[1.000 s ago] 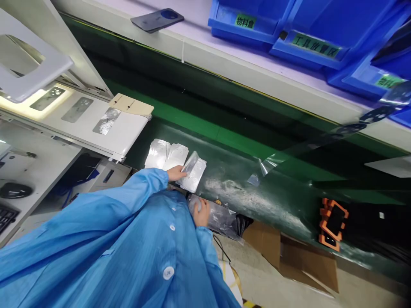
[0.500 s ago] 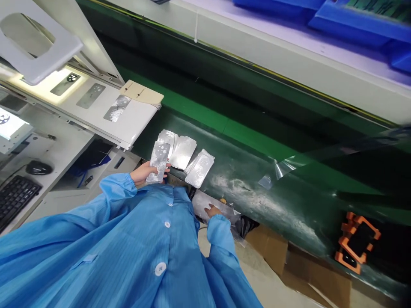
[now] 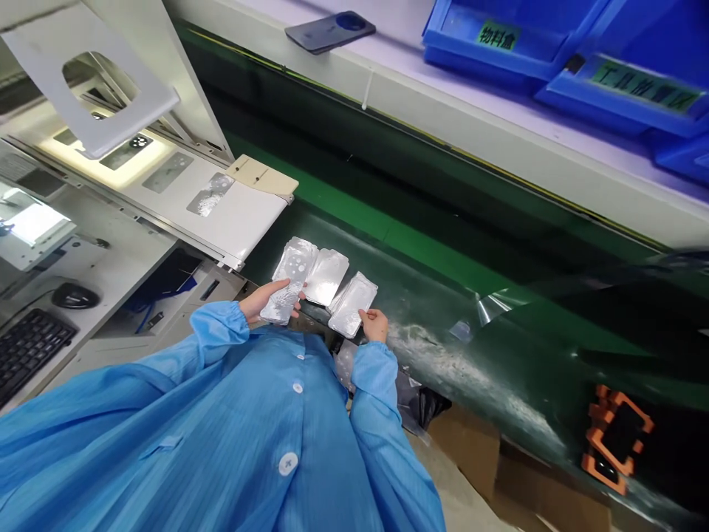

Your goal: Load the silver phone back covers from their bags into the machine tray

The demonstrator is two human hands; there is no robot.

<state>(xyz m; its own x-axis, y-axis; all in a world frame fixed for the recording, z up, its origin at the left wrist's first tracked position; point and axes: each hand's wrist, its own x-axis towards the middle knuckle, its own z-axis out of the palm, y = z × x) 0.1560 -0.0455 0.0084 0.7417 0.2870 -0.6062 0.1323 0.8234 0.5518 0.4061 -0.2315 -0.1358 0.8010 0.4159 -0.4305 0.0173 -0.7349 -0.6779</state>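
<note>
My left hand (image 3: 259,299) is closed round a silvery phone back panel (image 3: 285,299), thumb on top, fingers beneath. The panel has a cluster of round camera marks near its far end. Just beyond it lies a stack of similar silvery panels (image 3: 303,244), partly covered by the held one. A middle stack (image 3: 328,277) and a right stack (image 3: 350,310) sit beside it on the dark green bench (image 3: 410,281). At the near right corner of the right stack, my right hand (image 3: 375,325) pinches the edge of the top silvery sheet.
A white machine ledge (image 3: 244,222) with panels laid along it juts in at left, above a keyboard (image 3: 33,351) and mouse (image 3: 76,295). Blue bins (image 3: 498,63) and a dark phone panel (image 3: 329,33) stand on the far shelf. Orange frames (image 3: 617,436) lie at right.
My right hand has risen from the clear plastic below the bench edge to the right stack. My left hand has lowered the panel slightly toward the bench. The view has shifted.
</note>
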